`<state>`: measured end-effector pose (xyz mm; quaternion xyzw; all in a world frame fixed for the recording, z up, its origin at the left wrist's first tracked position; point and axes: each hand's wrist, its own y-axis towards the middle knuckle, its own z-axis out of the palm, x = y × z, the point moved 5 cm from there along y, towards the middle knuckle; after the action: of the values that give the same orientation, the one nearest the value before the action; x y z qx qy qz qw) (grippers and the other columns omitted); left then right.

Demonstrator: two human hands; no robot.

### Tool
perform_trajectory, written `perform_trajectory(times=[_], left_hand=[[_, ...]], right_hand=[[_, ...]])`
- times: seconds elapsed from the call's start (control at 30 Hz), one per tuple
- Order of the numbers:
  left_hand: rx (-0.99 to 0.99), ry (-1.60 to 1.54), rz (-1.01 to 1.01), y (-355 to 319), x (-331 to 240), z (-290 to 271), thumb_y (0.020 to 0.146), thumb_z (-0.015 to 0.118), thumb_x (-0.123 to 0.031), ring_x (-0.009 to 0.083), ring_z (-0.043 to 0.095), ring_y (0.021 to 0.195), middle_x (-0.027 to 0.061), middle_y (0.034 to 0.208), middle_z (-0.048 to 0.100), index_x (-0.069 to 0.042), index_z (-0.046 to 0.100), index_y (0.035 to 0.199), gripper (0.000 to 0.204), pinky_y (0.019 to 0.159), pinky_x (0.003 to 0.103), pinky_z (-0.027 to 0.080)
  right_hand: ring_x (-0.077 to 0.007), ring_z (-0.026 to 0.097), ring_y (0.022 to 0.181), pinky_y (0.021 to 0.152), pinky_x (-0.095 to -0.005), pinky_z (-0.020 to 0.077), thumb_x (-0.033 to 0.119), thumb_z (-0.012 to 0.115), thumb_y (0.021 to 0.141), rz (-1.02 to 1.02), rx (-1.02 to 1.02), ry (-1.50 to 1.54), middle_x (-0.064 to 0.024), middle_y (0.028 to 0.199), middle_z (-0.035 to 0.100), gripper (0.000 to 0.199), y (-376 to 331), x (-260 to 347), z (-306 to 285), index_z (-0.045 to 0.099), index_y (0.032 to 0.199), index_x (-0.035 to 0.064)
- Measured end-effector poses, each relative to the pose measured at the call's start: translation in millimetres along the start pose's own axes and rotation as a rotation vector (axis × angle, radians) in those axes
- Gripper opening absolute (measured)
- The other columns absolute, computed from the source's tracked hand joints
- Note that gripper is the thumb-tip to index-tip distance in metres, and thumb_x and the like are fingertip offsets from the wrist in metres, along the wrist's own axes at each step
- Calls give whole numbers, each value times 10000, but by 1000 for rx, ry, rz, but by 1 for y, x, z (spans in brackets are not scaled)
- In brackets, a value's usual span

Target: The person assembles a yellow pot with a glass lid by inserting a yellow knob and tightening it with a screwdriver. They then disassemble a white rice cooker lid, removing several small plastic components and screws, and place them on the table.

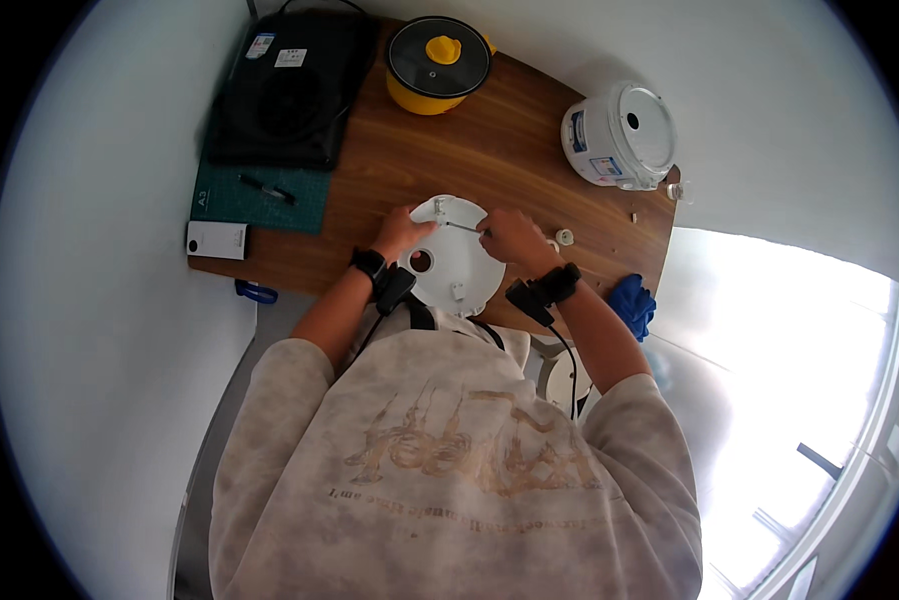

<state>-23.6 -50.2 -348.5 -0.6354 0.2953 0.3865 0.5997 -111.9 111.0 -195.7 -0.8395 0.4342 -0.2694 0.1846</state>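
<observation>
In front of my chest a white round plastic cover lies at the table's near edge, with a round hole at its left and small raised fittings. My left hand grips its upper left rim, thumb over the inside. My right hand is closed round a screwdriver; its handle is hidden in the fist. The thin metal shaft points left, its tip by the fitting near the cover's top edge. Just right of my right hand stands a small white cylindrical part.
A yellow pot with a dark lid stands at the back. Back left, a black case lies partly over a green cutting mat with a pen. A white box sits front left, a white bucket-shaped appliance back right, a blue cloth front right.
</observation>
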Motion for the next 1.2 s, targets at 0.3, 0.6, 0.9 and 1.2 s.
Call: perform_trajectory(times=[0.3, 0.6, 0.9, 1.2], left_hand=[[37, -15, 19, 1, -4, 0, 814, 744, -142, 167, 688, 828, 83, 945, 726, -24, 701, 1128, 338, 603, 339, 574], [133, 56, -15, 5, -14, -2, 819, 755, -179, 165, 682, 830, 69, 1008, 705, -51, 648, 1241, 454, 492, 329, 597], [118, 65, -29, 2, -16, -3, 829, 747, -174, 148, 670, 826, 69, 1011, 706, -44, 648, 1236, 438, 491, 313, 584], [112, 113, -31, 0, -20, -2, 831, 750, -177, 168, 688, 807, 80, 1016, 712, -27, 650, 1223, 431, 464, 314, 584]], right_hand=[[-350, 682, 927, 823, -457, 545, 140, 652, 822, -36, 39, -96, -137, 979, 724, 269, -7, 8, -15, 761, 1067, 144], [-277, 702, 807, 666, -420, 557, 120, 660, 813, -297, 30, -402, -65, 837, 717, 300, -1, 2, -32, 742, 1085, 216], [-235, 705, 717, 540, -366, 523, 107, 650, 823, -634, -137, -644, -28, 735, 682, 138, 5, 6, -33, 716, 932, 158], [-249, 669, 842, 614, -365, 535, 146, 682, 757, -656, -173, -650, -68, 842, 650, 176, -4, 15, -32, 700, 931, 127]])
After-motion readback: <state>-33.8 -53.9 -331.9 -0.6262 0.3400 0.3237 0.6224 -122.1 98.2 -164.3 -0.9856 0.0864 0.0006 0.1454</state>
